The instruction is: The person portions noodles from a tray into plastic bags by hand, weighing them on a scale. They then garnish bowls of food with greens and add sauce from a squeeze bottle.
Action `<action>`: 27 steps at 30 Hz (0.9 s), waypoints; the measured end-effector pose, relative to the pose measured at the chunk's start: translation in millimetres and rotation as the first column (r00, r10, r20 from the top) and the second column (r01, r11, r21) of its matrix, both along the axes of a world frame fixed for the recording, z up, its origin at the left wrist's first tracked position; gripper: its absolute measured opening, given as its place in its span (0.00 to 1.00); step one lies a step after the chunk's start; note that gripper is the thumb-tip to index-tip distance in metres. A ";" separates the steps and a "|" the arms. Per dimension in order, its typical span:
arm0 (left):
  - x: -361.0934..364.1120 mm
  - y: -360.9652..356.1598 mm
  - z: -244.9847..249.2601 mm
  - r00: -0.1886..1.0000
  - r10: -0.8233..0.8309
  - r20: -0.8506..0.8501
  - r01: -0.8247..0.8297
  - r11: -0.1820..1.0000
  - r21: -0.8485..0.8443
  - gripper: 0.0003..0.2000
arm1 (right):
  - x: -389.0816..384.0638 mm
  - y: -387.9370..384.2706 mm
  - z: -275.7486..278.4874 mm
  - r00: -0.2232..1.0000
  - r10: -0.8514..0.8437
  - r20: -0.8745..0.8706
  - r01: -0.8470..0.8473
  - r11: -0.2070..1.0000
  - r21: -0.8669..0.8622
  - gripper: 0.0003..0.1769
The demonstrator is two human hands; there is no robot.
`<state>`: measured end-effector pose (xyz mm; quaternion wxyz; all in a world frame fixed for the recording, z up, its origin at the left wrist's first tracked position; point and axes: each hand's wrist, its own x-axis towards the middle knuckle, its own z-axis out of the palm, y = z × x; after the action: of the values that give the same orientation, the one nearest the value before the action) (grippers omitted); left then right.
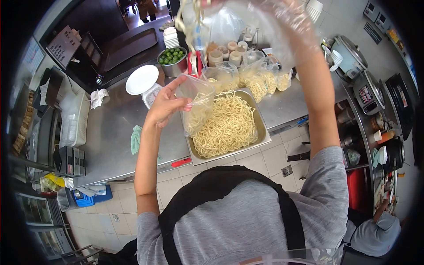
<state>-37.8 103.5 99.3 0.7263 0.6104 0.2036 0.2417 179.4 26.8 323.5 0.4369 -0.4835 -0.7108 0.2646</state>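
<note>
My left hand (170,102) pinches the rim of a clear plastic bag (197,108) that has some yellow noodles in its lower part. A steel tray (264,132) heaped with loose noodles (227,128) sits under and beside the bag. My right hand (287,17), in a loose clear plastic glove, is raised at the top edge and blurred. Strands of noodles (191,31) dangle from its fingers, which are partly out of frame, above the bag's mouth.
Several filled noodle bags (256,84) lie behind the tray, near capped bottles (216,57). A white scale (143,81), a pot of green limes (172,57) and a green cloth (136,139) are on the left counter. Another person (375,232) is at lower right.
</note>
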 end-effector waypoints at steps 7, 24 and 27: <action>12.3 7.9 14.1 1.000 -0.030 0.008 0.030 1.000 0.001 0.36 | -10.8 38.1 -110.8 0.962 0.141 0.234 -0.119 0.987 -0.109 0.17; -12.8 41.8 16.8 0.998 0.036 -0.054 -0.030 0.994 0.103 0.34 | -16.7 27.9 -116.1 0.842 -0.060 0.536 0.103 0.993 -0.049 0.13; -32.1 86.1 25.5 0.989 0.145 0.033 -0.148 0.980 0.131 0.28 | -9.4 5.7 -112.2 0.965 -0.144 0.219 0.136 0.989 0.052 0.16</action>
<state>-69.8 189.7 124.8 0.6665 0.6380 0.2230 0.3146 170.0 32.5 211.3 0.3812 -0.5510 -0.7240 0.1642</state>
